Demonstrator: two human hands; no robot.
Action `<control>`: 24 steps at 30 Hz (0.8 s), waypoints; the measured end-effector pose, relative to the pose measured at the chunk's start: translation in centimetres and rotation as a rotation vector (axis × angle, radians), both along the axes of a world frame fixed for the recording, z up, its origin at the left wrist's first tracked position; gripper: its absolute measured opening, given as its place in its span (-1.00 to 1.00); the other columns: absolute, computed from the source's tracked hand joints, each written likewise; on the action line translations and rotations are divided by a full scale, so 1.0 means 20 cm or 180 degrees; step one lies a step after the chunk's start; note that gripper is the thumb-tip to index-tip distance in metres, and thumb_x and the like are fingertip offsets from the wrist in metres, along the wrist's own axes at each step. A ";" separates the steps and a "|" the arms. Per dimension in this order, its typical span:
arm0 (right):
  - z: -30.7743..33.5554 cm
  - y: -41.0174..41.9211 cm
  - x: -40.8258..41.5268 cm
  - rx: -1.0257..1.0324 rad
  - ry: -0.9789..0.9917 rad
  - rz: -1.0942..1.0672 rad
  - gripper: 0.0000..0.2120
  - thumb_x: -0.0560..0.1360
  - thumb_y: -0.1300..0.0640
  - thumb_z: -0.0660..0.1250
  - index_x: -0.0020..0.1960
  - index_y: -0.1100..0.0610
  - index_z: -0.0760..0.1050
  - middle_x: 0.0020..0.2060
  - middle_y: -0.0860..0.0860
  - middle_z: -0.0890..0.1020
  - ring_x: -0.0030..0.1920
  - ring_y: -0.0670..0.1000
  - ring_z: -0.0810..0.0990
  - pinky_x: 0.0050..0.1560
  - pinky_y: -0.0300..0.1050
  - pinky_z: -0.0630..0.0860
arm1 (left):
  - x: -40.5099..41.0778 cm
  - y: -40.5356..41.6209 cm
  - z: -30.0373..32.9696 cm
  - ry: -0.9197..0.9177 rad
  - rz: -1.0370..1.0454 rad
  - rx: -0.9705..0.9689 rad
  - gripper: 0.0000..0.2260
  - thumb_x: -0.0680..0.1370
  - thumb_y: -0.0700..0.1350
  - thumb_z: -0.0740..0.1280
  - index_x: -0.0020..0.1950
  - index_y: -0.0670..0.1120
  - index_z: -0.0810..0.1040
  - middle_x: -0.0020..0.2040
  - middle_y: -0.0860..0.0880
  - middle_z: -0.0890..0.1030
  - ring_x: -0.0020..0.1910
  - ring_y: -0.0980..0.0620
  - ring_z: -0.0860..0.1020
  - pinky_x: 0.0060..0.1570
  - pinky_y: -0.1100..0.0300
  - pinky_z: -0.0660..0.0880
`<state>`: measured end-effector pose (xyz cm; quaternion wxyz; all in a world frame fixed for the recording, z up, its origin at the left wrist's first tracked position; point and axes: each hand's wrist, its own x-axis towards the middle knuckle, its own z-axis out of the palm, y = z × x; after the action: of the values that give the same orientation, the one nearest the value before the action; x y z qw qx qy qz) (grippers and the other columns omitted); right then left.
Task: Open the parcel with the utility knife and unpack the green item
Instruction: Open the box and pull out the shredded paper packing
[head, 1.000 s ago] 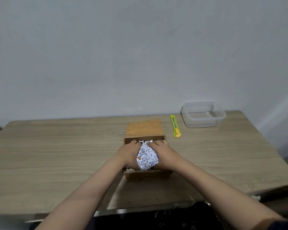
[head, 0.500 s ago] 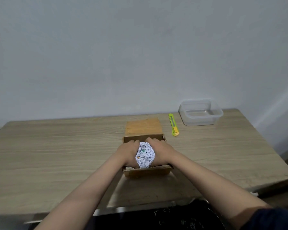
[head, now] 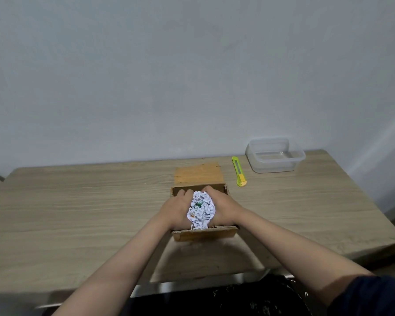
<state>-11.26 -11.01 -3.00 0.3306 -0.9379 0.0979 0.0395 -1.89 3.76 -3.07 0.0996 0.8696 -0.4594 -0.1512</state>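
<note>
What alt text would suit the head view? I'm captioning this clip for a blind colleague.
Two bare hands, left hand and right hand, cup a crumpled wad of white paper inside an open cardboard box on a wooden table; a speck of green shows in the paper. Beyond the box to the right lie a green utility knife and a clear plastic container.

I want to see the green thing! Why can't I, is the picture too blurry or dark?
Head view: light is soft and even, only slightly fuzzy. The white paper bundle wraps it, so just a green speck shows, and the left hand and right hand cover its sides.
</note>
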 end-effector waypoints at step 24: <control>0.44 -0.19 -0.02 -0.0115 -0.0421 -0.0121 -0.25 0.07 0.25 0.55 0.18 0.07 0.30 -0.02 0.00 0.54 -0.02 0.03 0.54 -0.11 -0.10 0.48 | 0.05 -0.17 0.40 0.0156 0.0079 -0.0699 -0.37 0.28 -0.11 0.47 0.28 -0.06 0.29 0.16 -0.13 0.40 0.15 -0.15 0.47 0.06 0.08 0.44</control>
<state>-11.61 -14.88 5.81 0.3201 -0.9422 0.0944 -0.0306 -0.96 0.29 5.00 0.2073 0.8551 -0.4597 -0.1199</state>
